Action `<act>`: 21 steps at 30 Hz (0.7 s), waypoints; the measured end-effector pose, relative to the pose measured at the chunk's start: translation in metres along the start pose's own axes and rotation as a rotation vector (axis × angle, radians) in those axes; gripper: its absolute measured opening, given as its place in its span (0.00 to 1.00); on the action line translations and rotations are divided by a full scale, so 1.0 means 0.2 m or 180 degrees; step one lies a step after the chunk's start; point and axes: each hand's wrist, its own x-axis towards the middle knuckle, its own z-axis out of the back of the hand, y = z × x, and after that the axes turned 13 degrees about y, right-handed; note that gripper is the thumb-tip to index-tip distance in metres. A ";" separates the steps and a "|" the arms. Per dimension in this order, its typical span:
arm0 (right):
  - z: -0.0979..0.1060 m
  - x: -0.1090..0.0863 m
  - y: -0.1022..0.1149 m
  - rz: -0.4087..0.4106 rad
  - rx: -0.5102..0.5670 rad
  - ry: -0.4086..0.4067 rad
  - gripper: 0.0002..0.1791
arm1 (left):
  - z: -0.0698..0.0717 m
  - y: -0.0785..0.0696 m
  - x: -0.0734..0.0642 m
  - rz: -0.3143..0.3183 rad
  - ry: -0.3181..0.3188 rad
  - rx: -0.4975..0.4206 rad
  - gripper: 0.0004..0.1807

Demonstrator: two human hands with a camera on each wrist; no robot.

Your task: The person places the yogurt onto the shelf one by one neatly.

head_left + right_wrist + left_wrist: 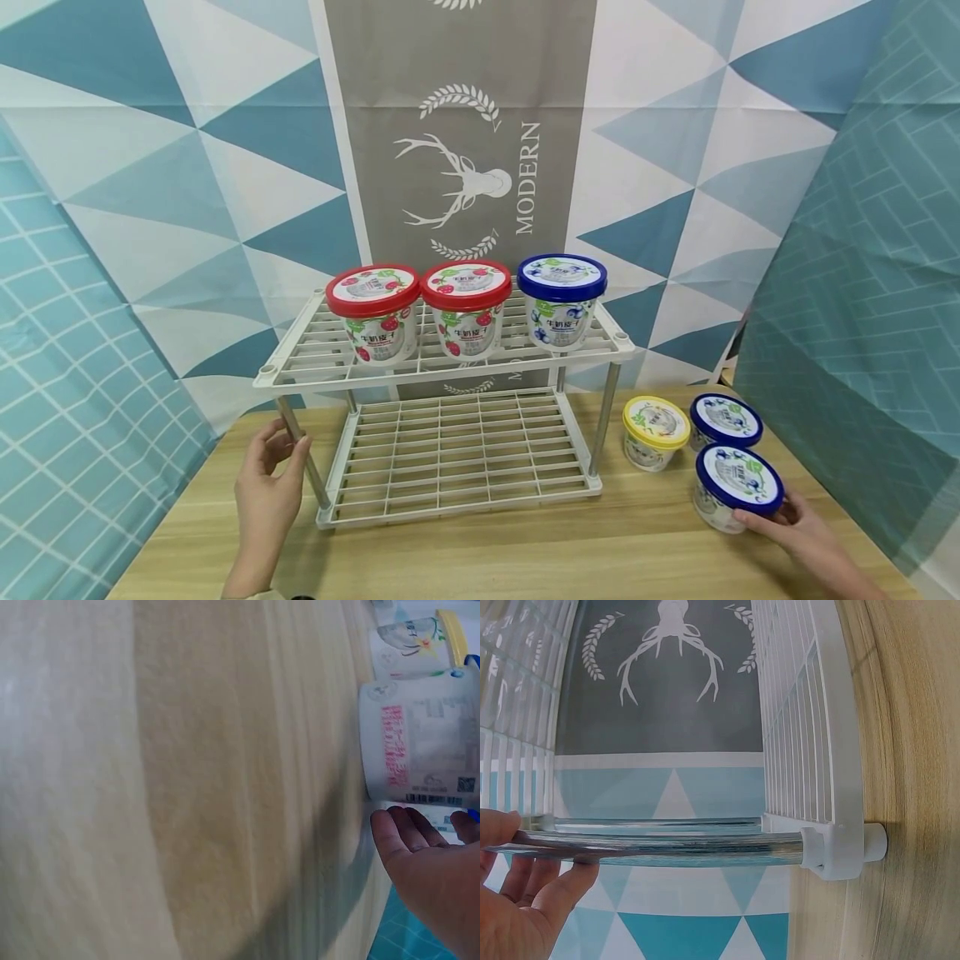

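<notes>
A white two-tier rack point(457, 508) stands on the table. My left hand point(270, 492) grips its front left metal post point(705, 847), thumb on one side and fingers on the other. At the right, my right hand point(806, 533) holds the side of a white tub with a blue lid point(738, 479) and blueberry pictures. In the right wrist view, fingers point(397, 836) lie against the side of this tub point(424, 742). Whether its base touches the table is unclear. Close behind it stand a yellow-lidded tub point(656, 433) and another blue-lidded tub point(726, 419).
On the rack's upper shelf point(300, 367) stand two red-lidded strawberry tubs point(372, 312) point(467, 308) and a blue-lidded tub point(562, 300) to their right. Patterned cloth point(465, 167) hangs behind the wooden table point(480, 558). The lower shelf point(457, 450) bears no tubs.
</notes>
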 end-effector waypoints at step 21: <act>-0.06 0.03 0.01 -0.0149 0.0168 -0.0208 0.64 | 0.01 0.00 -0.01 0.0024 0.0075 0.0025 0.19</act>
